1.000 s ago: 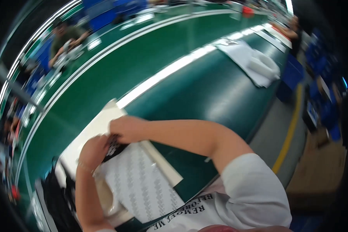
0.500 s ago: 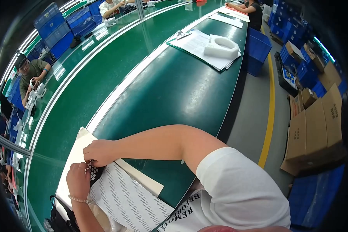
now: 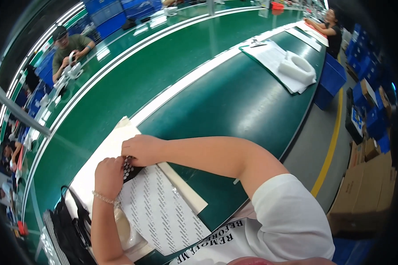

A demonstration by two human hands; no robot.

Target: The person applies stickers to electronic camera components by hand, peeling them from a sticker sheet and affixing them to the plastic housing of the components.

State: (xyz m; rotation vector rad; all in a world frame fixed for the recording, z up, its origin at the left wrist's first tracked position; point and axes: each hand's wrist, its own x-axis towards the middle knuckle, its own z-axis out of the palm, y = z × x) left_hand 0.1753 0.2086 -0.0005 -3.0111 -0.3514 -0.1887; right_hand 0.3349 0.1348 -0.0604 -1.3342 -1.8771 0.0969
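My left hand (image 3: 109, 177), with a beaded bracelet at its wrist, is closed at the near left edge of a black sheet with white round dots (image 3: 128, 171). Just beyond it, my right hand (image 3: 142, 149) reaches across from the right, its fingers curled down on the same sheet's far edge. The fingertips of both hands nearly meet and partly hide what they pinch. Beside the dotted part lies a white sheet with rows of repeated print (image 3: 161, 210). Whether the two are joined, I cannot tell. Underneath is a cream sheet (image 3: 185, 192).
A black strapped bag (image 3: 68, 225) and a clear plastic bag (image 3: 124, 229) lie near my left forearm. Farther along the green table (image 3: 221, 106) are a clipboard with papers (image 3: 266, 55) and a white foam ring (image 3: 297, 67). Co-workers sit beyond; blue crates and cartons (image 3: 362, 185) stand right.
The view has swung left, so the table and my hands appear farther right. Both hands stay closed at the dotted sheet, with only slight finger movement.
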